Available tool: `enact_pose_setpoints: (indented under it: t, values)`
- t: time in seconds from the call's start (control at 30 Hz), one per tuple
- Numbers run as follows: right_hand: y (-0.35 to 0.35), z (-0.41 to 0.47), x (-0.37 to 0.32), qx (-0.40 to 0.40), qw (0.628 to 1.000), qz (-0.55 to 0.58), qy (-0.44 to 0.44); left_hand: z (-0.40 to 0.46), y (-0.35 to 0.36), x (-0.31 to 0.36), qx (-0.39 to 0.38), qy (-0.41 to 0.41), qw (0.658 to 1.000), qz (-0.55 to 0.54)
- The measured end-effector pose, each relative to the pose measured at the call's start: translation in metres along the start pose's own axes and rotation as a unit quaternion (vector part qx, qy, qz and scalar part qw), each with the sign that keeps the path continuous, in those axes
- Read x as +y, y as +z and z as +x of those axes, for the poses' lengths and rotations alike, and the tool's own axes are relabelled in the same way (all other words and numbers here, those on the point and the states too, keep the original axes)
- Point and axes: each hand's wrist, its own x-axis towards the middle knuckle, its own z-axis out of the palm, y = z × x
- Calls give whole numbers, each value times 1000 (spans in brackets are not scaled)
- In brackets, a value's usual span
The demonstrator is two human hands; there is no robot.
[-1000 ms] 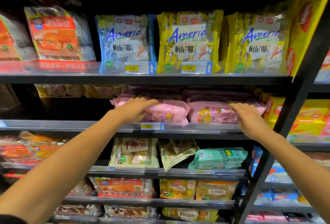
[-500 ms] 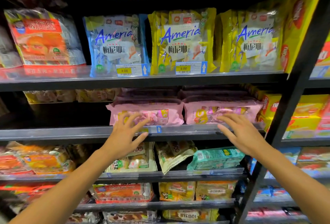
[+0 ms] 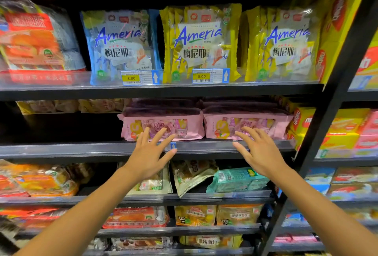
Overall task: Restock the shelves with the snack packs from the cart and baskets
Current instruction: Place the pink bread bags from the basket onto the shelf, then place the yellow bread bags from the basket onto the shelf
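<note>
Two stacks of pink snack packs lie flat on the second shelf [image 3: 81,149]: the left pink stack [image 3: 190,127] and the right pink stack [image 3: 280,125]. My left hand [image 3: 150,153] hovers just in front of the left stack with fingers spread and nothing in it. My right hand [image 3: 259,153] is spread the same way before the right stack, also holding nothing. Whether the fingertips touch the packs I cannot tell. No cart or basket is in view.
Above stand blue Ameria packs [image 3: 120,45] and yellow Ameria packs [image 3: 202,43], with price tags on the shelf edge. A dark upright post [image 3: 327,123] slants down the right side. Beige packs and a teal pack [image 3: 237,180] lie on the shelf below. Left of the pink stacks is a dark gap.
Both hands have pulled back from the pink packs, off their tops and down toward the shelf edge, with fingers now spread. The view has moved closer.
</note>
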Motion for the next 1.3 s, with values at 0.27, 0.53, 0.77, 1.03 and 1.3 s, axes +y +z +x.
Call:
enact_pose_setpoints:
  t: [0.27,0.53,0.77,1.03,1.3]
  values:
    - [-17,1,-49,19,974,90,-205,-39,-10,-12,52,5,997,58]
    - [12,15,-161,-77,900,204,-377,-164,-27,-31,18,-156,986,58]
    - [66,-15,-258,-188,839,233,-455,-324,-9,-47,-42,-320,945,59]
    - [69,-107,-377,-293,794,181,-500,-522,29,-31,-50,-477,877,33]
    - [100,-216,-492,-388,734,128,-542,-729,96,-26,-110,-613,781,-42]
